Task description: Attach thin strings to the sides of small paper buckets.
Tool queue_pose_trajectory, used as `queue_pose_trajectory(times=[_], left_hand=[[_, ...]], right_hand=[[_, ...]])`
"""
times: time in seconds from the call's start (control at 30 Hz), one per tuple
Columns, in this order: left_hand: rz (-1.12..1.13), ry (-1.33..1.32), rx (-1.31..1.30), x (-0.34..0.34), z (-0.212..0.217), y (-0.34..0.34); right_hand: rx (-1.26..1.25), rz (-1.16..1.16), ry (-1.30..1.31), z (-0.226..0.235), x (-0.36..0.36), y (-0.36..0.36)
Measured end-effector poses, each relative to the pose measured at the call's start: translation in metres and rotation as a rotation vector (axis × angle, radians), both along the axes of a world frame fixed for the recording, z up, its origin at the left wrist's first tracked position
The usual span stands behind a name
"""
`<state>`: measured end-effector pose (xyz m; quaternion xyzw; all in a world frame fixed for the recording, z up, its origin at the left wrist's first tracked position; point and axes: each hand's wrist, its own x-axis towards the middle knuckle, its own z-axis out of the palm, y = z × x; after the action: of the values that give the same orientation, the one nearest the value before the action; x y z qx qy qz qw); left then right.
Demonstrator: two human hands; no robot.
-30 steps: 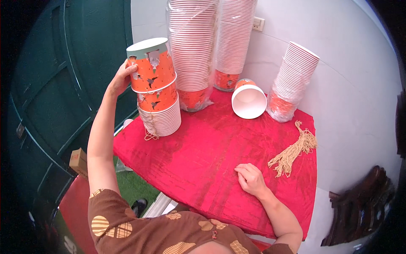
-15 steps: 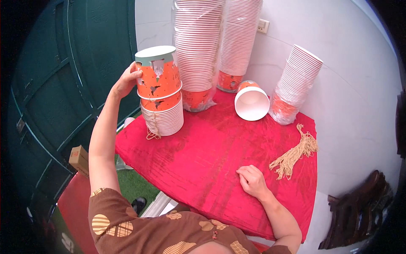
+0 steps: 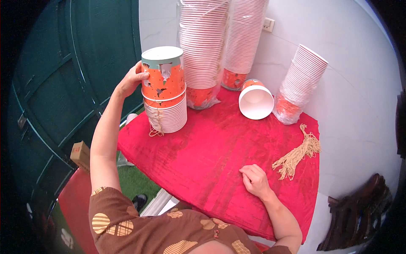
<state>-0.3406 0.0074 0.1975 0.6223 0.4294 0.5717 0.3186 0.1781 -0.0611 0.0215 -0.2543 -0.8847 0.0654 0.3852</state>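
Observation:
My left hand (image 3: 133, 80) grips the left side of an upturned orange paper bucket (image 3: 157, 86) with a grey-green band and a white bottom facing up. Under it stands a short stack of nested paper buckets (image 3: 171, 117) with white rims, at the table's far left corner. The held bucket sits over the top of that stack, with a strip of orange showing below its rim. Thin tan string (image 3: 155, 132) hangs down the stack's side onto the cloth. My right hand (image 3: 256, 180) rests on the red cloth, fingers curled in, nothing visible in them.
A red cloth covers the table (image 3: 203, 156). Two tall wrapped bucket stacks (image 3: 202, 46) (image 3: 244, 38) and a shorter tilted stack (image 3: 301, 80) stand along the back. One bucket (image 3: 256, 101) lies on its side, mouth toward me. A bundle of tan strings (image 3: 299, 154) lies at right.
The upturned bucket has come down slightly over the stack, so less orange shows beneath its rim. My left hand went with it; my right hand stays on the cloth.

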Motion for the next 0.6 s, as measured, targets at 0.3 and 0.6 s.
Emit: queue_pose_trajectory(times=[0.3,0.6], left_hand=[[0.012,-0.017,-0.004,0.0,-0.006,-0.001],[0.001,-0.02,0.01,0.003,-0.012,-0.001]], right_hand=[[-0.001,0.001,-0.003,0.0,-0.001,0.0],[-0.003,-0.006,-0.006,0.001,-0.001,0.001]])
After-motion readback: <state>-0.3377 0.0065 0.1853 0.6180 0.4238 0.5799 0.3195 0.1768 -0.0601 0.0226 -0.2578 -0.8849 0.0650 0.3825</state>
